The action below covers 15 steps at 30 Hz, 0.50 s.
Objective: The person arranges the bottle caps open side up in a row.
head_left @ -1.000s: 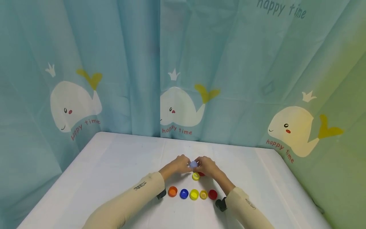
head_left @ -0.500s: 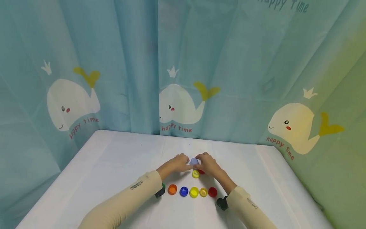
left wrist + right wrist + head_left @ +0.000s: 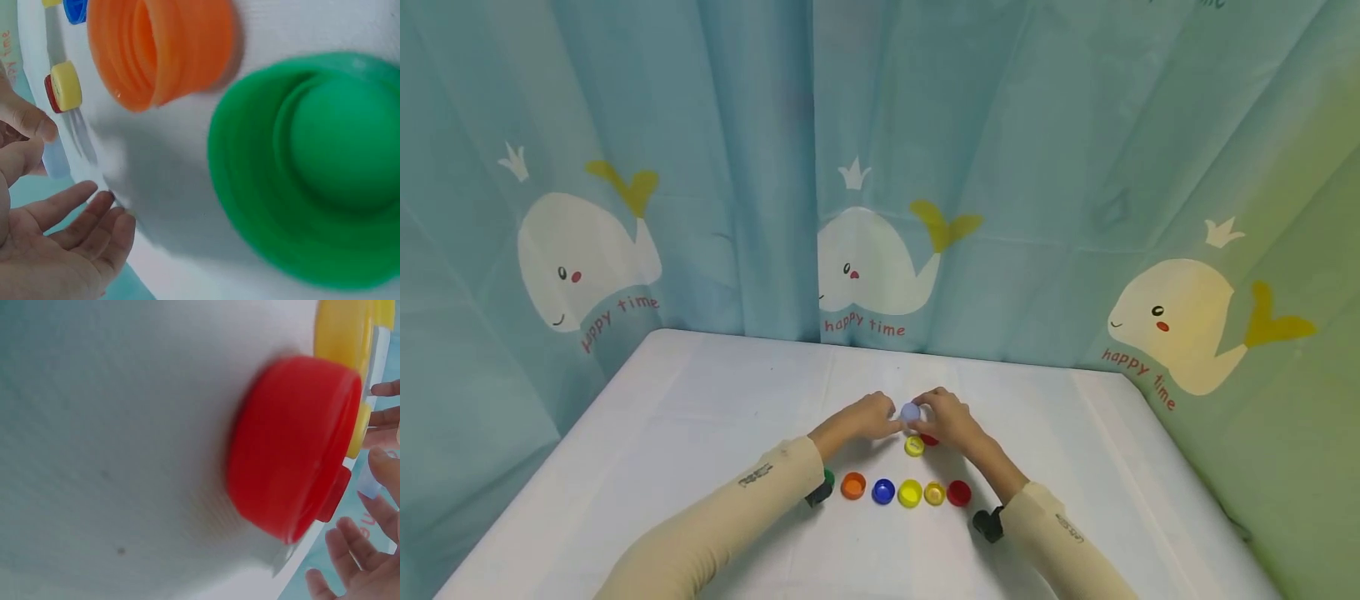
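Observation:
My right hand (image 3: 950,417) pinches a light blue bottle cap (image 3: 910,412) between thumb and forefinger, above the far middle of the table. In the right wrist view the cap (image 3: 369,483) shows between thumb and forefinger, while the other fingers spread loosely. Just left of it, my left hand (image 3: 868,415) has its fingers relaxed; its thumb points towards the cap, and whether it touches cannot be told. Left-hand fingers (image 3: 94,234) spread out in the left wrist view. On the near side lie a yellow cap (image 3: 914,447) and a red cap (image 3: 930,439), partly hidden by my right hand.
Nearer stands a row of caps: green (image 3: 300,169), orange (image 3: 853,486), blue (image 3: 883,492), yellow (image 3: 910,493), a smaller yellow (image 3: 935,493) and red (image 3: 958,493). The white table (image 3: 722,417) ends at a whale-print curtain (image 3: 760,208).
My left fingers have drawn slightly away from the light blue cap, which stays in my right hand and has turned a little. The head view has tipped slightly.

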Tool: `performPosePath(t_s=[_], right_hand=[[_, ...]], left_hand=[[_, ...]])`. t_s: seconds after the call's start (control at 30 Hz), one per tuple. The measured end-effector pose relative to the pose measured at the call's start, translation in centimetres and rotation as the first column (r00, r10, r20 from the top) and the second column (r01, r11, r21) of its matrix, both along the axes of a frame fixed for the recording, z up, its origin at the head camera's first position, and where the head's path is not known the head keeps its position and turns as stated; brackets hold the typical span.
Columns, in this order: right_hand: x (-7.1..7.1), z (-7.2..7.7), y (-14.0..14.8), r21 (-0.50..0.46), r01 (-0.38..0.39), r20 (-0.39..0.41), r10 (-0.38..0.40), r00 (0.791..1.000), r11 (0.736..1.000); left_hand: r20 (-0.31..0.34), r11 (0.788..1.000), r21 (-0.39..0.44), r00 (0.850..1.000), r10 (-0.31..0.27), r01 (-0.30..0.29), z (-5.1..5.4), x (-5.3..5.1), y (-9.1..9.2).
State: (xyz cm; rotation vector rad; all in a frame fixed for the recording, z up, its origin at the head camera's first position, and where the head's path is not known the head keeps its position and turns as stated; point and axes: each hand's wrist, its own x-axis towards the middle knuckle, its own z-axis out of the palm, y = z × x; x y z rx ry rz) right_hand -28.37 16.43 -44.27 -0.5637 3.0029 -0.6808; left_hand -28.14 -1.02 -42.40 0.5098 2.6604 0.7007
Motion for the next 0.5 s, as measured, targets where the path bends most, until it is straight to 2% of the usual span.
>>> performPosePath(t_s=[0.13,0.27,0.37,0.5], right_hand=[[0.4,0.0,-0.1,-0.024,0.015,-0.029,-0.016,0.999,1.000],[0.7,0.2,-0.1,-0.047,0.005,-0.079,-0.009,0.997,0.999],[0.9,0.5,-0.1,-0.076,-0.036,-0.124,0.027,0.992,0.996],[1.3,0.9,0.0,-0.112,-0.074,-0.155,0.056,0.986,0.991]], left_hand=[[0.038,0.999,0.023,0.998,0.040,-0.041,0.4,0.0,-0.2],[-0.034,0.991,0.111,0.996,0.080,-0.076,0.6,0.2,-0.2],[-0.097,0.973,0.203,0.987,0.128,-0.106,0.7,0.6,0.1],[-0.123,0.950,0.278,0.975,0.184,-0.144,1.0,1.3,0.6]])
